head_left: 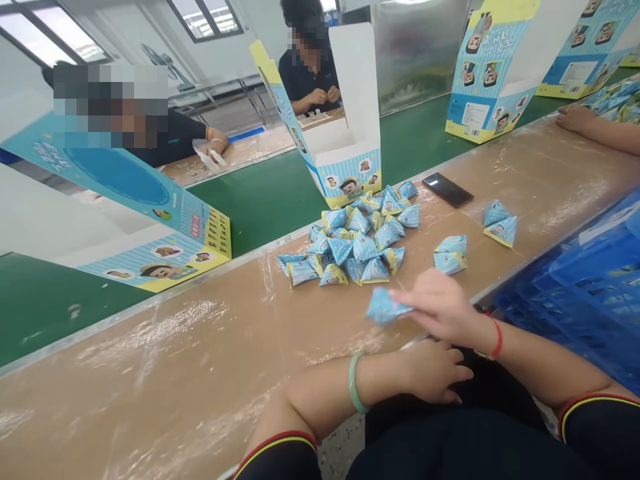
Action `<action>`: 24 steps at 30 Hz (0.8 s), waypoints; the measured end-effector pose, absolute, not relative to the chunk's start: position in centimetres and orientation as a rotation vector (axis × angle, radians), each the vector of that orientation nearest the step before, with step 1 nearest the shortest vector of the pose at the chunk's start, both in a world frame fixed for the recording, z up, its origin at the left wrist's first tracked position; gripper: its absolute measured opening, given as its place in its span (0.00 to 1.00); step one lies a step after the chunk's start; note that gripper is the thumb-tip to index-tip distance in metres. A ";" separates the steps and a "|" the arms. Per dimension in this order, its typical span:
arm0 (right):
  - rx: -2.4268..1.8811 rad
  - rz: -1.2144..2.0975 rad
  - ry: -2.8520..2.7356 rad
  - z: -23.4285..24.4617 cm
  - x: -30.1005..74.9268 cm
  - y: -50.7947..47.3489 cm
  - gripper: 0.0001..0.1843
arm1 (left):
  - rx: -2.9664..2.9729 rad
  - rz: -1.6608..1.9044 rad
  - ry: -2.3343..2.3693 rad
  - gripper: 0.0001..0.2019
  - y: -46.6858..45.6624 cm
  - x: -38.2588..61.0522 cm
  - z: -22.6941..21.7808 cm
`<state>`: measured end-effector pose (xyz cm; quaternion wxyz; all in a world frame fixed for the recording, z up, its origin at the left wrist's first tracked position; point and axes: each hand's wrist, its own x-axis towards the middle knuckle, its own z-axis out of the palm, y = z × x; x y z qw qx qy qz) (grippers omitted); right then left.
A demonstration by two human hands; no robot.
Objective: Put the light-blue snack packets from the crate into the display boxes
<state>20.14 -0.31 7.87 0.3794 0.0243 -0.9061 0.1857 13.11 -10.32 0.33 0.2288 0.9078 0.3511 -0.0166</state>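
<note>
My right hand (440, 308), with a red string on its wrist, pinches one small blue triangular packet (383, 308) just above the near edge of the brown taped worktop (200, 360). My left hand (430, 370), with a green bangle on its wrist, rests below the table edge on my lap, fingers loosely curled and holding nothing that I can see. A pile of several like packets (355, 243) lies just beyond my right hand. Two more packets (450, 255) lie to the right of the pile.
An open printed display box (345, 153) stands on the green belt (260, 200) behind the pile, others (493, 73) to its right, a tilted one (125, 193) at left. A black phone (447, 189) lies near two packets (500, 223). A blue crate (585, 287) stands at right. Other people's hands work across the belt.
</note>
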 end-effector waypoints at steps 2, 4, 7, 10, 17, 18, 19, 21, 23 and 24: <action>0.054 0.426 -2.434 6.9 19.4 -1.1 0.12 | 2.476 -0.040 0.967 0.28 -10.3 13.2 0.3; 0.074 0.442 -2.560 6.2 18.6 -1.8 0.12 | 2.471 -0.022 0.974 0.28 -10.4 13.2 0.2; 0.061 0.573 -2.602 5.7 17.0 -1.4 0.25 | 2.497 0.025 0.978 0.27 -10.4 13.2 -0.1; -0.295 0.491 -2.487 5.9 15.0 0.5 0.19 | 2.524 0.028 0.955 0.26 -10.3 13.3 -0.2; -0.241 0.188 -2.784 6.8 12.9 2.9 0.05 | 2.487 -0.002 0.947 0.26 -10.2 13.3 -0.1; -0.164 0.206 -2.803 7.1 13.2 2.9 0.06 | 2.483 -0.017 0.945 0.27 -10.2 13.3 -0.1; -0.083 0.261 -2.794 7.5 13.6 2.9 0.07 | 2.482 -0.023 0.942 0.27 -10.2 13.3 -0.1; -0.015 0.449 -2.634 8.7 14.8 3.0 0.09 | 2.487 -0.008 0.937 0.28 -10.1 13.4 -0.1; -0.150 0.613 -2.301 10.3 16.1 3.1 0.10 | 2.497 0.015 0.947 0.28 -10.1 13.4 -0.1; -0.225 0.667 -2.148 11.1 16.8 3.1 0.10 | 2.501 0.020 0.952 0.28 -10.2 13.4 0.0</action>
